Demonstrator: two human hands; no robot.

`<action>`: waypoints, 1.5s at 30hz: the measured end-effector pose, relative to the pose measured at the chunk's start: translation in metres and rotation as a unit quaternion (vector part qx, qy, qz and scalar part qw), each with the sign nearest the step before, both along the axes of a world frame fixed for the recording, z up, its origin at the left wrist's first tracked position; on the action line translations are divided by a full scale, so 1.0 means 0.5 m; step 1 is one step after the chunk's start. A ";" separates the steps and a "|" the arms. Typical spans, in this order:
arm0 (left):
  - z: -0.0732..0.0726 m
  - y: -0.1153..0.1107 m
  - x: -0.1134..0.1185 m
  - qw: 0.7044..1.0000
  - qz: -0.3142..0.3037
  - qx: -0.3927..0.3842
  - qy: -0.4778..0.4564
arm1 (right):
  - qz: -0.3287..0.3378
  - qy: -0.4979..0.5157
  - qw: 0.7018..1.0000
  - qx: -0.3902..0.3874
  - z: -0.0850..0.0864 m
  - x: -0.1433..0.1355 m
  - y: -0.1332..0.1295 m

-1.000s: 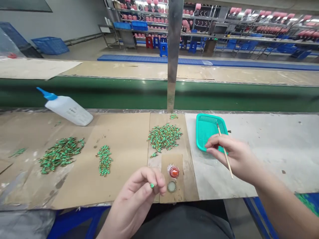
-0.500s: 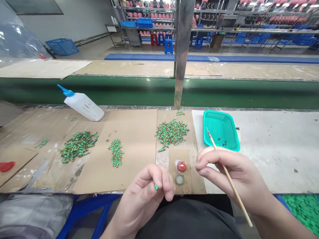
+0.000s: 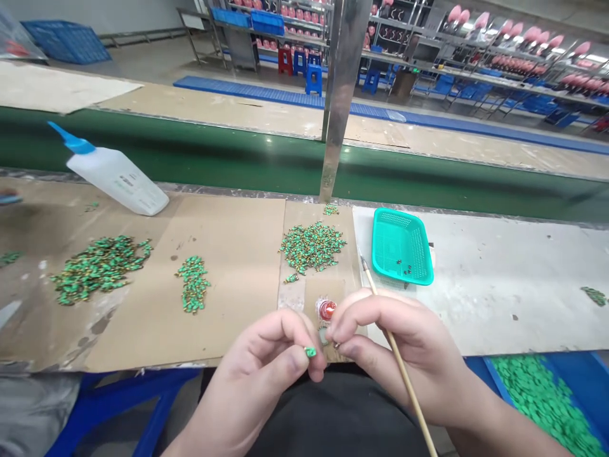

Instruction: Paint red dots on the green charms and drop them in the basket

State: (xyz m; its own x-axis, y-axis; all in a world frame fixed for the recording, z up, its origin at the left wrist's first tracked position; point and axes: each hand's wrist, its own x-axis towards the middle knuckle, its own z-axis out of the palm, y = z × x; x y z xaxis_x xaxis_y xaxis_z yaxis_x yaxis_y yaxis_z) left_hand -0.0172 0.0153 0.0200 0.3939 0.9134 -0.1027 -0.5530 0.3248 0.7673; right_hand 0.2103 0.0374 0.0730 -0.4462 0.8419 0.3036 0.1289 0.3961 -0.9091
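- The small green piece [image 3: 310, 351] is sitting at the fingertips of the left hand [image 3: 259, 374], above the person's lap at the table's near edge.
- The left hand is pinching it between thumb and fingers, with its end exposed toward the right hand [image 3: 423, 355].
- The right hand is pinching a tiny dark bit [image 3: 337, 346], too small to identify, while a thin brush [image 3: 402, 368] is resting across the same hand, tip pointing up and away.
- The step in hand seems to be a close pairing of bit and piece; the two are facing each other, near but apart.
- The next move is probably calling for a steady left pinch, careful alignment of the bit, and a brush tip kept clear.
- Just beyond the fingers, a red-topped pot [image 3: 327, 310] and a pale round cap [image 3: 323, 335], partly hidden, are lying on cardboard.
- Farther out, a heap of green pieces [image 3: 313, 246] is lying left of a teal basket [image 3: 397, 238] holding a few dark bits [image 3: 408, 270].
- A white bottle [image 3: 118, 181] is leaning at far left.
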 end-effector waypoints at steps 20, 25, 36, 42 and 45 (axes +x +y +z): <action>0.003 0.004 0.007 0.999 0.030 0.027 0.033 | 0.030 -0.053 0.995 0.077 0.025 -0.015 0.013; 0.020 0.002 0.007 0.994 0.062 0.033 0.088 | 0.038 -0.128 0.981 0.140 0.036 -0.009 0.011; 0.039 0.002 0.004 0.980 0.077 0.034 0.183 | 0.053 -0.164 0.966 0.193 0.033 -0.006 0.013; 0.036 -0.006 0.000 0.972 0.085 0.067 0.208 | 0.069 -0.178 0.963 0.192 0.033 -0.007 0.015; 0.031 -0.004 0.002 0.970 0.095 0.081 0.210 | 0.062 -0.160 0.962 0.212 0.028 -0.010 0.019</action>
